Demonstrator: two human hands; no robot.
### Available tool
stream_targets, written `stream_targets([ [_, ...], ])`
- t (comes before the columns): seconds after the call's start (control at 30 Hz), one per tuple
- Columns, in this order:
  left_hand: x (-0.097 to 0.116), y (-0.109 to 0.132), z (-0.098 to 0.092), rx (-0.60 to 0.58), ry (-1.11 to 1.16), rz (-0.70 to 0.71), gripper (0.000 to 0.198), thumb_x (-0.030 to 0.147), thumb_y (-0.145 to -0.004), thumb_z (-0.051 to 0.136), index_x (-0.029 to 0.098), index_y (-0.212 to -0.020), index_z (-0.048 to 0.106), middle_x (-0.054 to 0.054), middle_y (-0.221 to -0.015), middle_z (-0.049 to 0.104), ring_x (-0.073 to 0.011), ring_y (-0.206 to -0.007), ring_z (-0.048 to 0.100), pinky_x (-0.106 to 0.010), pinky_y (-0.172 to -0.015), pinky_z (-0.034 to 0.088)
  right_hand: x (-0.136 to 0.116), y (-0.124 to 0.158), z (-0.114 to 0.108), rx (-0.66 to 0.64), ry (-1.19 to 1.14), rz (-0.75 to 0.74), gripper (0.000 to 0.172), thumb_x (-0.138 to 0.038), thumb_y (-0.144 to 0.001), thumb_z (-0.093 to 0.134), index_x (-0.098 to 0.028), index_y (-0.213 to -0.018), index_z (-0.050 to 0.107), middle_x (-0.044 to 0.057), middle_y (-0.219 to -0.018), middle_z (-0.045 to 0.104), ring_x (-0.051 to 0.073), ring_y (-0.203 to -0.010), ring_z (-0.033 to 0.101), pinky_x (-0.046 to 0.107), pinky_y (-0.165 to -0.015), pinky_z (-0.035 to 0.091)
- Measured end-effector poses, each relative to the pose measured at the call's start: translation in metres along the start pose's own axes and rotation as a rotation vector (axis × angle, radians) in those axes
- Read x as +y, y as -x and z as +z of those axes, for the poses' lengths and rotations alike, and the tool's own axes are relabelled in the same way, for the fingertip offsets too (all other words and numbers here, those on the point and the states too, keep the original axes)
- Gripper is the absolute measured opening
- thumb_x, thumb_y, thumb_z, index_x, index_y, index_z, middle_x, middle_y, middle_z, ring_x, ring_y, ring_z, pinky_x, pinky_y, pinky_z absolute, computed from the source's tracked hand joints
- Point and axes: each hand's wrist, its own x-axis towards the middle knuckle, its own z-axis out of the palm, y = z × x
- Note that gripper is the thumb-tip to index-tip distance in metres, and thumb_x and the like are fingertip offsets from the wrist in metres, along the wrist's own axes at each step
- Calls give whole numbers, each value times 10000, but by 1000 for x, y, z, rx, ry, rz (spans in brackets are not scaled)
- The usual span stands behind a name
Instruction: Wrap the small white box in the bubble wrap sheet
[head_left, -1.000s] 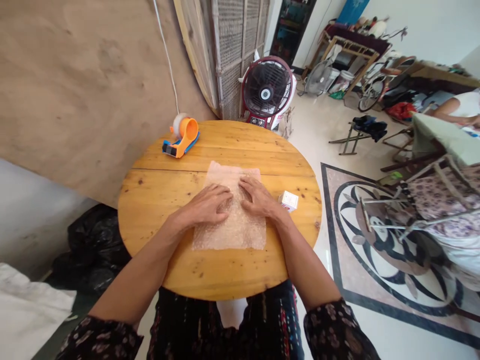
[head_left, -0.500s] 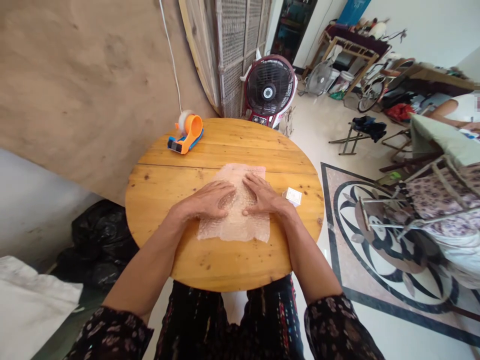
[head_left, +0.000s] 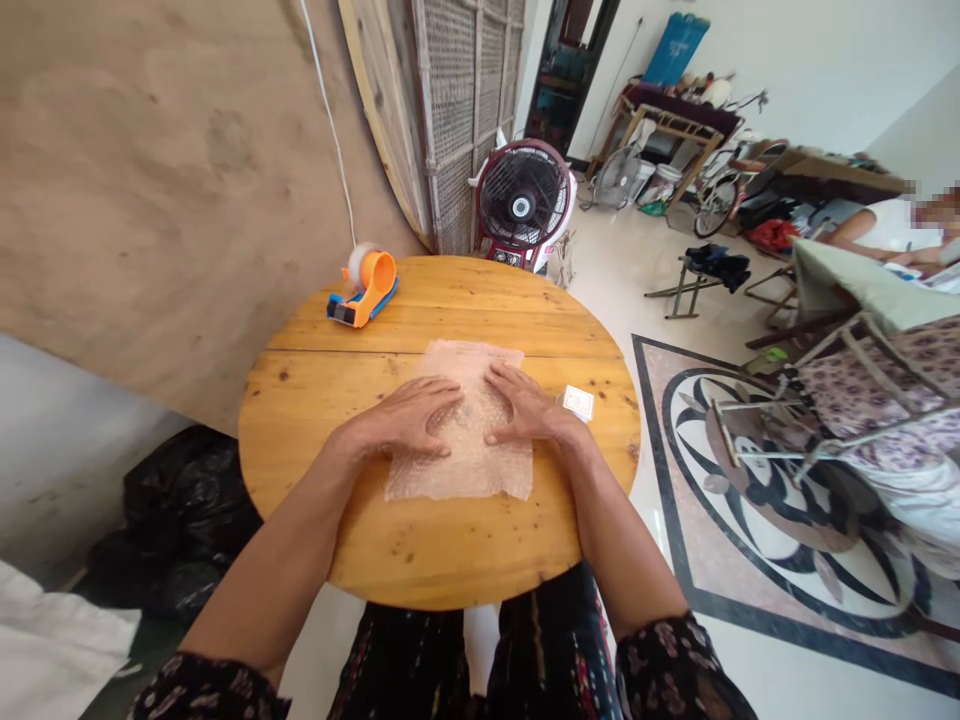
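A sheet of clear bubble wrap (head_left: 465, 470) lies spread on the round wooden table (head_left: 420, 555). My left hand (head_left: 412, 415) rests on its left side, fingers stretched out and thumb apart. On the right side of the sheet lies my right hand (head_left: 523, 405), also with spread fingers. Between the two hands a strip of the bubble wrap shows. Just beyond my right wrist sits a small white box (head_left: 578, 402), partly hidden by the wrist.
An orange and blue tape dispenser (head_left: 365, 290) stands at the table's far left. Behind the table is a dark red fan (head_left: 523, 200). Black plastic bags (head_left: 184, 500) lie to the left. At right, a person (head_left: 877, 228) sits by a covered table (head_left: 855, 275).
The camera view has shifted slightly, so the table appears a little lower and further left. Both hands keep their places on the bubble wrap.
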Motion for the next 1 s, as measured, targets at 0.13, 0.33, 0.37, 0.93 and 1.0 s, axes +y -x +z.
stream_targets([
  [0.13,1,0,-1,0,-5,-17,867,612,-742,622,173,-1451,385,-123,-1554,310,-317,-1429,255,-439,-1162,210,0,2,-2,2,-26,15,1128,-614,-596,784,-142,-1501,304,172,-1593,167,332,-1481,118,494,-1200,140],
  [0.33,3,0,-6,-33,16,-33,876,607,-734,636,167,-1450,389,-134,-1562,287,-316,-1444,230,-445,-1172,200,2,6,1,25,-14,13,1096,-619,-620,767,-149,-1498,310,166,-1591,183,320,-1475,158,483,-1197,164],
  [0.37,4,0,-6,-29,24,-35,873,615,-738,631,171,-1450,392,-134,-1561,289,-317,-1444,230,-451,-1170,203,2,7,2,29,-10,12,1096,-630,-622,760,-150,-1498,310,165,-1591,182,321,-1475,157,484,-1196,165],
  [0.93,5,-6,8,107,-19,-23,512,491,-823,594,283,-1291,573,-86,-1491,403,-334,-1364,362,-495,-1069,336,-9,14,-1,48,55,-5,973,-606,-653,747,-185,-1455,393,142,-1583,227,328,-1458,210,540,-1163,197],
  [1.0,9,-5,7,103,-23,-14,530,492,-818,598,280,-1302,564,-86,-1488,403,-336,-1371,344,-489,-1088,312,-7,15,-2,38,39,4,987,-574,-646,765,-185,-1466,378,138,-1580,242,322,-1461,204,521,-1177,182],
])
